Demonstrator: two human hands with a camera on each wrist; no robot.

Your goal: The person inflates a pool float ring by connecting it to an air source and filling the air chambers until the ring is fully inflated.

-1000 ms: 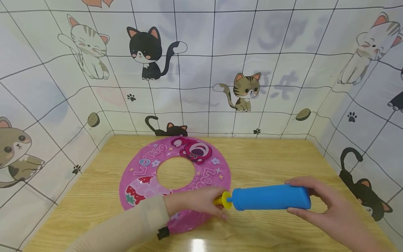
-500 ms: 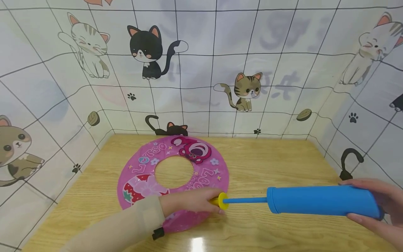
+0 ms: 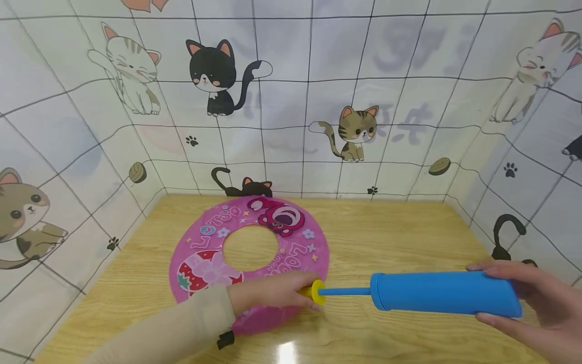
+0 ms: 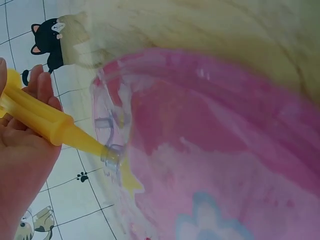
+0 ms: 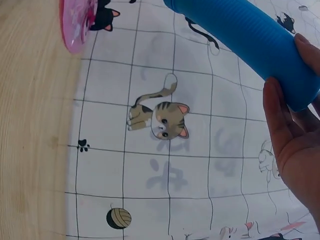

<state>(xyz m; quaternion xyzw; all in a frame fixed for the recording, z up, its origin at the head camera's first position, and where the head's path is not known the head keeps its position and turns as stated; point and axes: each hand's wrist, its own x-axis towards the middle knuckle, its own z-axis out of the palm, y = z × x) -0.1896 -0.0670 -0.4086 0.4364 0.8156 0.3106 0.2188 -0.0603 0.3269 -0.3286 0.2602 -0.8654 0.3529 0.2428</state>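
Note:
A pink swim ring [image 3: 313,253] printed with a bear and strawberries lies on the table. My left hand [image 3: 282,290] grips the yellow nozzle end [image 4: 37,115] of a hand pump. Its tip sits in the clear valve [image 4: 111,156] of the ring in the left wrist view. The blue pump barrel [image 3: 445,292] points to the right above the table, with part of its thin blue rod [image 3: 345,291] showing. My right hand [image 3: 536,303] holds the barrel's far end, thumb and fingers on either side; the right wrist view shows this grip too.
The wooden table [image 3: 391,232] meets a white cloth wall [image 3: 282,111] with printed cats at the back and on both sides. A short black piece [image 3: 226,339] lies at the ring's near edge, beside my left sleeve [image 3: 200,323].
My right hand pulled the blue barrel out to the right, baring a long stretch of rod, then came slightly back left. The left hand stays on the yellow end, shifting slightly left.

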